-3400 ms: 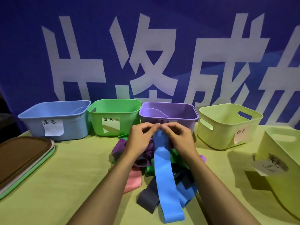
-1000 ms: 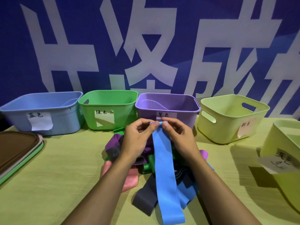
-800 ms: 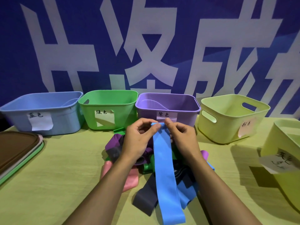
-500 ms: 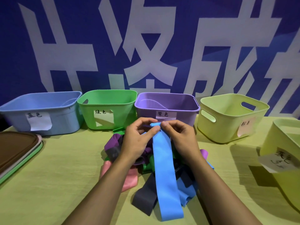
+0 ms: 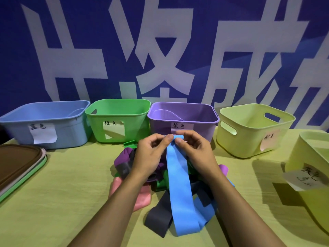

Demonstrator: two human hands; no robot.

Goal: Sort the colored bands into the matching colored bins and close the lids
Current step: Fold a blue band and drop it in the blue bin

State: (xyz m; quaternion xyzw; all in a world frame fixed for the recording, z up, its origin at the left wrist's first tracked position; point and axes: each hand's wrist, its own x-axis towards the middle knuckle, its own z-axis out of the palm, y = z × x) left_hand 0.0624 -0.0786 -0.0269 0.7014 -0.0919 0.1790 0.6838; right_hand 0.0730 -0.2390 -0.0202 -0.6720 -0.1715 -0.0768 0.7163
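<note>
A long blue band [image 5: 179,186] hangs from its top end, which my left hand [image 5: 151,155] and my right hand [image 5: 195,154] pinch together above a heap of bands. The heap holds purple [image 5: 124,157], pink [image 5: 140,196], dark grey [image 5: 160,220] and green [image 5: 161,183] bands. Open bins stand in a row behind: blue [image 5: 46,125], green [image 5: 117,120], purple [image 5: 187,120] and a pale yellow one [image 5: 252,129], each with a paper label.
A second pale yellow bin [image 5: 311,175] stands at the right edge, close to my right forearm. A stack of lids [image 5: 17,163], brown on top, lies at the left. A blue banner with large white characters hangs behind the yellow-green table [image 5: 62,202].
Both hands stay at the blue band's top end, with only small shifts of the fingers. The band hangs much as before.
</note>
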